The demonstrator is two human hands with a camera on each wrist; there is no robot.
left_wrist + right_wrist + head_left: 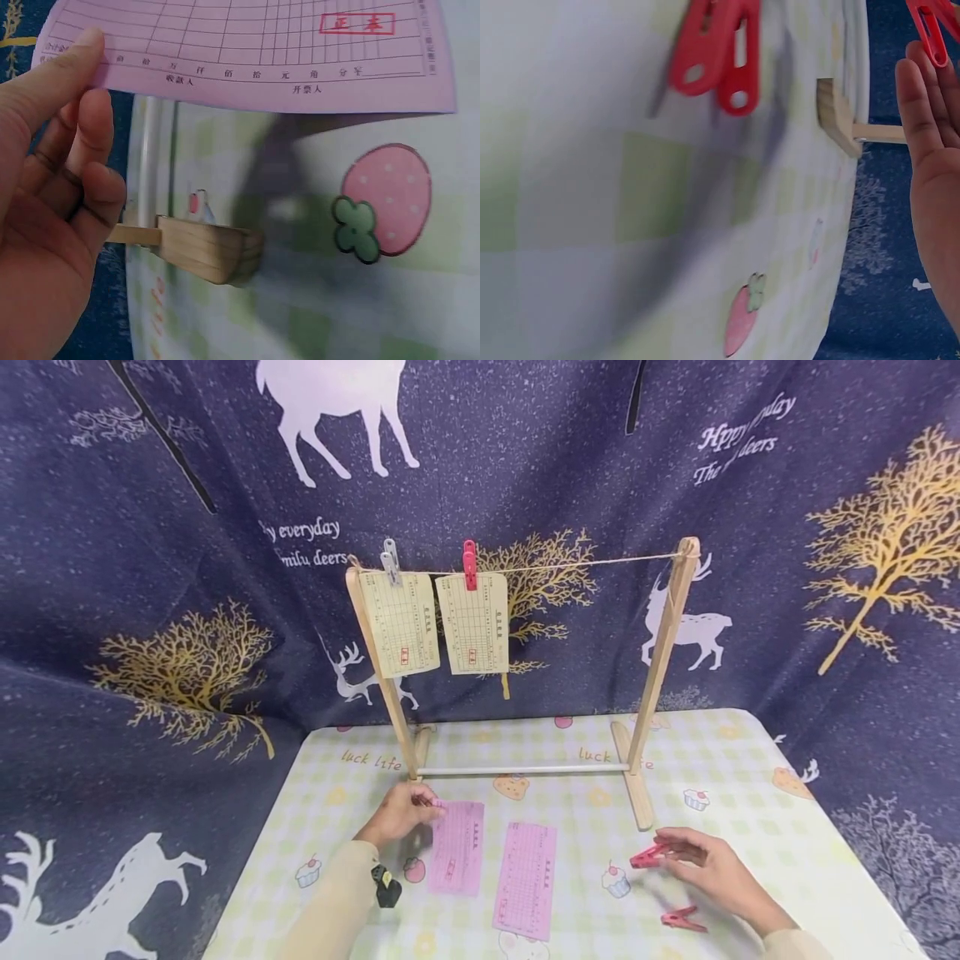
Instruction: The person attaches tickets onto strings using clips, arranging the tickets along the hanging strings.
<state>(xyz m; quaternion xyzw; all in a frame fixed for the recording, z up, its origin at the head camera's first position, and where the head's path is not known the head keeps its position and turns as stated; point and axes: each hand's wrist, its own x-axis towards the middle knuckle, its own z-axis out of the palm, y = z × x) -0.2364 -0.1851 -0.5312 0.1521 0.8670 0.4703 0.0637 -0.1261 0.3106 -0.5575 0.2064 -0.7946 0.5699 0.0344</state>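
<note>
My left hand [403,814] pinches the top left corner of a pink paper slip [457,847], lifted off the cloth in the left wrist view, with a printed grid and a red stamp. To its right a second pink slip [525,881] lies on the table. At the right, my right hand [701,864] holds a red clothespin [648,857] by its handle end, above the cloth. Another red clothespin [683,919] lies just in front of that hand. Two cream slips hang from a string, the left [401,622] under a grey clothespin [391,562], the right [474,625] under a red clothespin [470,566].
A wooden stand holds the string [585,563] between its left post [382,672] and right post [663,660]. A white bar [525,769] joins the posts low down. Wooden feet rest on the checked tablecloth [585,802]. A dark deer-print curtain [750,527] hangs behind.
</note>
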